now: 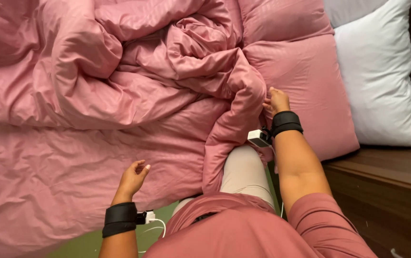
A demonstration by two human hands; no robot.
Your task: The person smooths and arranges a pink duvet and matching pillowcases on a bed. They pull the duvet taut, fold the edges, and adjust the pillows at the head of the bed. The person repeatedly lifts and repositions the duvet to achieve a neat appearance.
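Note:
A rumpled pink duvet (pixel 119 86) covers the bed and is bunched up in the middle. My right hand (pixel 276 101) pinches a fold of the duvet edge next to a pink pillow (pixel 305 81). My left hand (pixel 133 177) hovers over the flat lower part of the duvet with its fingers loosely curled and nothing in them. Both wrists wear black bands with small white devices. My knee in beige trousers (pixel 243 172) presses against the bed's side.
A white pillow (pixel 382 71) leans at the head of the bed on the right. A dark wooden bed frame (pixel 387 181) runs along the right side. Green floor (pixel 90 241) shows below the bed edge.

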